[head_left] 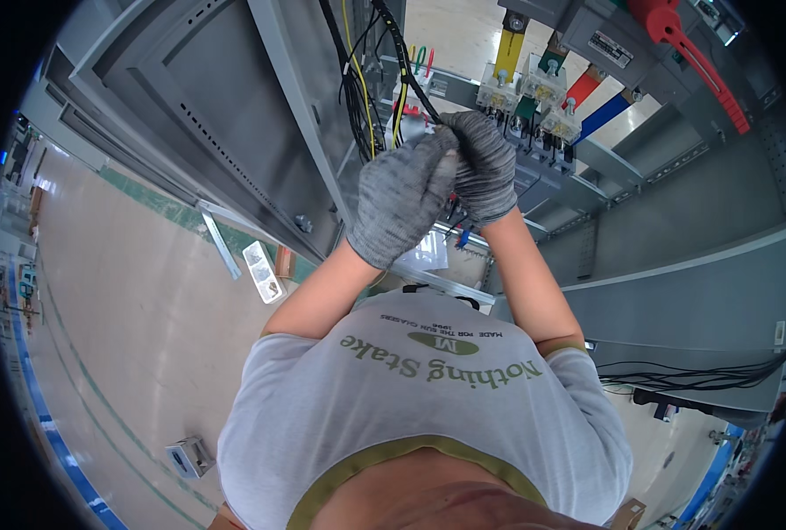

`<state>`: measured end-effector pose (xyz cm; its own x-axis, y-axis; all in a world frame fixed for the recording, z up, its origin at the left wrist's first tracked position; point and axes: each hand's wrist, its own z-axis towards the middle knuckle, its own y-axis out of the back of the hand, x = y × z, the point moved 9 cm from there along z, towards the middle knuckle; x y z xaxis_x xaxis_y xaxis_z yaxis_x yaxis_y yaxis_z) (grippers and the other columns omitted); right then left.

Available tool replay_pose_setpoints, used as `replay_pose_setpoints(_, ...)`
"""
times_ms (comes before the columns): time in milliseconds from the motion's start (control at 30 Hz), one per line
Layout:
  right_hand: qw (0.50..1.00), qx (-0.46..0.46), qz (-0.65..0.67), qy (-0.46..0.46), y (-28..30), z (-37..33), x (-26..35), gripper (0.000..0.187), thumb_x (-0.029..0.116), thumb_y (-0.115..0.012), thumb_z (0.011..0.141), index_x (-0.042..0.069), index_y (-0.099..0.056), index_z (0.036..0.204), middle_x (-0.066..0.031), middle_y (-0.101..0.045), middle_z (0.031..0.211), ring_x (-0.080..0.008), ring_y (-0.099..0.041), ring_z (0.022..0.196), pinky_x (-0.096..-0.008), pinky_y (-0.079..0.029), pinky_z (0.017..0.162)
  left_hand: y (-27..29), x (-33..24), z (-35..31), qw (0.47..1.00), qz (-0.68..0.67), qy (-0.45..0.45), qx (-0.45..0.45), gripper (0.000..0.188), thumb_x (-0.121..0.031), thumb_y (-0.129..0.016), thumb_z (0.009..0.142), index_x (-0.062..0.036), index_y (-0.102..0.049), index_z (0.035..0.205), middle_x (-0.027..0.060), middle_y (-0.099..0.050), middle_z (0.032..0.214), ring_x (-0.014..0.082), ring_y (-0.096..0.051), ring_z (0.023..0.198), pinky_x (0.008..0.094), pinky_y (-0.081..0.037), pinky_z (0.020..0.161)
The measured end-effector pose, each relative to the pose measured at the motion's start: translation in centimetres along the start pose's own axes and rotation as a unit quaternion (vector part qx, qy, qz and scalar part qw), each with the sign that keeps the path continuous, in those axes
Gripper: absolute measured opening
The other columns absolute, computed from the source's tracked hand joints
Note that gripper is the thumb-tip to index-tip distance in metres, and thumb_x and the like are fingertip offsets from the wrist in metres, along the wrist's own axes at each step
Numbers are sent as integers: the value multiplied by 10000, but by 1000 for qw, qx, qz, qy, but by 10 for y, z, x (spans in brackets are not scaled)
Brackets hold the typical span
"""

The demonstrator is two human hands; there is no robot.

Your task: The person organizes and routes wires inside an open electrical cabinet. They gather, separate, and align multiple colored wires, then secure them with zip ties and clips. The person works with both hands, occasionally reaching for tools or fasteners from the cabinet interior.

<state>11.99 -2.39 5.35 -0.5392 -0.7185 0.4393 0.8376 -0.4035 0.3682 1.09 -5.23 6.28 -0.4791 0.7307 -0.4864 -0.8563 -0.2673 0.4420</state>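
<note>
Both of my hands wear grey knit gloves and meet in front of the open electrical cabinet. A black wire bundle (397, 35) comes down from above and runs into my closed right hand (484, 168). Against it, my left hand (402, 199) is closed too, its fingertips pressed together at the same bundle. The exact grip point is hidden between the gloves. Beside the bundle hang a yellow wire (357, 62) and loose black wires (355, 106). Just past my right hand sit terminals with clear covers (499, 91), joined to yellow, green, red and blue busbars.
A red lever handle (698, 66) sticks out at upper right. The grey cabinet door (207, 115) stands at left, and a grey side panel (702, 203) lies to the right. On the floor are a white tray (263, 272) and a small box (189, 458). Black cables (711, 378) hang at right.
</note>
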Motion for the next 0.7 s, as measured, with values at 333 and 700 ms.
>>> replay_pose_setpoints(333, 914, 9, 269, -304, -13, -21, -40, 82, 73, -576, 896, -1, -609, 906, -19, -586, 731, -81, -522, 658, -228, -440, 610, -71, 60, -40, 813, -508, 269, -87, 436, -217, -503, 962, -13, -408, 1336, 73, -554, 1141, 119, -515, 1021, 260, -415, 920)
replay_pose_setpoints(700, 569, -72, 590, -569, -49, -72, -69, 180, 118, -542, 912, 47, -580, 1074, -47, -631, 736, -136, -594, 602, -208, -437, 453, -87, 69, -25, 732, -606, 310, 17, 358, -246, -593, 915, -50, -550, 1212, -54, -521, 770, 52, -469, 622, 206, -419, 553)
